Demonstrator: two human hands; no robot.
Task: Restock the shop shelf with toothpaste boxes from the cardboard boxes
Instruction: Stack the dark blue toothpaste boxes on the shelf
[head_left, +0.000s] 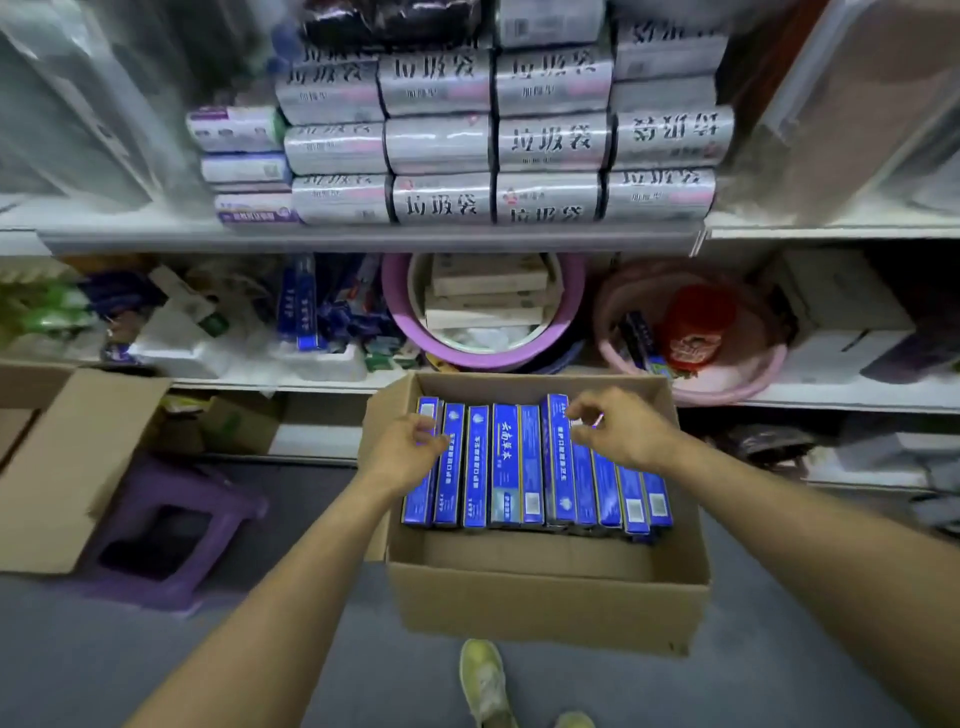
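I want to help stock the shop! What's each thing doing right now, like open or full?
Cardboard box, open, part full.
Toothpaste boxes, standing in a row inside it.
Raised toothpaste box, sticking up above the row.
Right hand, fingers pinching the raised toothpaste box.
Left hand, fingers curled at the leftmost box, grip unclear.
Side cardboard box, open.
Purple basin, holding stacked flat boxes.

Between my left fingers and my right fingers, 1 long blue cardboard toothpaste box lies face up, and its white brush script seems to read 云南草本. The white lines on the sides of the boxes next to it are too small to read. Well above my fingers, the stacked silver-grey wrapped packs carry 垃圾袋 in large black characters; the smaller line beneath is blurred.
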